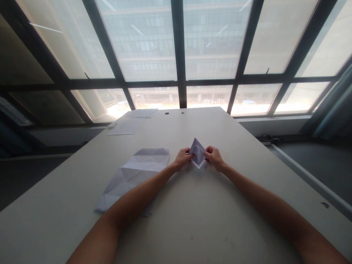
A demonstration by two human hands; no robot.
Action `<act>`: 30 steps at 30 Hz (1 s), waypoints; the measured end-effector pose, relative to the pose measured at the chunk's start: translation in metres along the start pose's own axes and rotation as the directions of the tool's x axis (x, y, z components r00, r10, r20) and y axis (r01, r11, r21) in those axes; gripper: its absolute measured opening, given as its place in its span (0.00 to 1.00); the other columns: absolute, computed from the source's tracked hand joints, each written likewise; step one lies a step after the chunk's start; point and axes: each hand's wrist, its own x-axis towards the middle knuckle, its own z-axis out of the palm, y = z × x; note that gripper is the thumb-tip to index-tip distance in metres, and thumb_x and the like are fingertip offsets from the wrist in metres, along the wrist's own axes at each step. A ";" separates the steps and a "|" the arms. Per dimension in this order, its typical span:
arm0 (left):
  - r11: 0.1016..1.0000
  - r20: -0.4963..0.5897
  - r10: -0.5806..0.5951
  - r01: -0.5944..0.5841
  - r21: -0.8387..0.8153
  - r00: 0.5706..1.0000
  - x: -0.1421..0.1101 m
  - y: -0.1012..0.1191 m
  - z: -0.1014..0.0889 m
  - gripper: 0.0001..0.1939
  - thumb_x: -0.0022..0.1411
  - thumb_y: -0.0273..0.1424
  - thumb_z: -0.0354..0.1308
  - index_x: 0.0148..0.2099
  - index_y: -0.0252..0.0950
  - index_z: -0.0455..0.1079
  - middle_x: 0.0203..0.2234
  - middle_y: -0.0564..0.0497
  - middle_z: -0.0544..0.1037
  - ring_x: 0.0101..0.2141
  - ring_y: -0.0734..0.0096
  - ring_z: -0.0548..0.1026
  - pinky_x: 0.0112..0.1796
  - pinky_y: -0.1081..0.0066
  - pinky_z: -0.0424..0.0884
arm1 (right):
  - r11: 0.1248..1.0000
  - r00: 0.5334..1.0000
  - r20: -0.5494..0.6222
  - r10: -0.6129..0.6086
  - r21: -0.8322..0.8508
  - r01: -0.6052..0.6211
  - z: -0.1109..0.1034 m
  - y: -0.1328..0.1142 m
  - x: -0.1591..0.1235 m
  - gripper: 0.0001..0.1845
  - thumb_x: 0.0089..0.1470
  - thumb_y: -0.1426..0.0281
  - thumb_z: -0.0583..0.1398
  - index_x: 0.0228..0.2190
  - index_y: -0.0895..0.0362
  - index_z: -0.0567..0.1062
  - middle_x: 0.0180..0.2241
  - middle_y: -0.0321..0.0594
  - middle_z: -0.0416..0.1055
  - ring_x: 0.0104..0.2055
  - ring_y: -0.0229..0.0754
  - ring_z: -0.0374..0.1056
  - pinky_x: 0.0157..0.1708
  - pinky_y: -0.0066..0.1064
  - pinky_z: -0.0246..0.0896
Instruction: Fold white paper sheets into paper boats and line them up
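Note:
A small piece of folded white paper (197, 151), shaped like a diamond, is held up over the table between my two hands. My left hand (183, 158) pinches its left corner, with the thumb on the near face. At the opposite corner my right hand (214, 157) grips the paper between thumb and fingers. A crease or opening runs down the middle of the diamond. To the left, partly under my left forearm, lies a larger creased paper sheet (137, 168) with several fold lines.
The long white table (209, 212) runs away from me towards tall windows with dark frames (179, 47). More white sheets (121, 127) lie at its far left. Two small dark spots (167, 113) mark the far end. Curtains (330, 110) hang at the sides.

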 end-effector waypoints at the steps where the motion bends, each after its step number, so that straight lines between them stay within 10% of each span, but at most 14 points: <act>1: 1.000 -0.015 -0.012 0.012 -0.003 1.000 0.001 -0.001 0.000 0.14 0.52 0.32 0.65 0.40 0.29 0.76 0.29 0.48 0.78 0.28 0.71 0.73 0.28 0.76 0.65 | 1.000 1.000 -0.013 -0.011 -0.008 0.010 0.000 0.000 0.000 0.09 0.39 0.67 0.61 0.25 0.53 0.64 0.18 0.29 0.64 0.18 0.35 0.61 0.17 0.26 0.56; 16: 0.992 -0.126 0.007 0.009 0.126 0.992 0.007 -0.013 0.000 0.06 0.55 0.28 0.62 0.36 0.31 0.74 0.26 0.50 0.78 0.24 0.73 0.74 0.24 0.76 0.67 | 0.996 0.998 -0.029 -0.058 -0.062 0.056 -0.002 0.002 0.001 0.08 0.41 0.66 0.59 0.26 0.53 0.64 0.18 0.29 0.64 0.18 0.36 0.61 0.17 0.26 0.52; 23: 0.964 -0.149 0.033 0.008 0.267 0.988 0.007 -0.009 -0.001 0.13 0.57 0.25 0.60 0.46 0.32 0.72 0.33 0.49 0.78 0.25 0.74 0.74 0.25 0.77 0.67 | 0.879 0.890 -0.168 -0.424 -0.313 0.360 -0.002 -0.006 0.000 0.10 0.50 0.65 0.57 0.20 0.55 0.68 0.20 0.34 0.66 0.25 0.37 0.61 0.28 0.29 0.57; 30: 0.977 -0.337 0.075 -0.003 0.211 0.938 0.011 -0.013 -0.004 0.12 0.65 0.30 0.52 0.47 0.34 0.72 0.34 0.47 0.77 0.31 0.69 0.74 0.32 0.72 0.69 | 0.870 0.920 -0.124 -0.371 -0.394 0.298 0.000 -0.006 0.001 0.12 0.51 0.66 0.56 0.21 0.57 0.73 0.20 0.35 0.68 0.23 0.38 0.62 0.26 0.29 0.53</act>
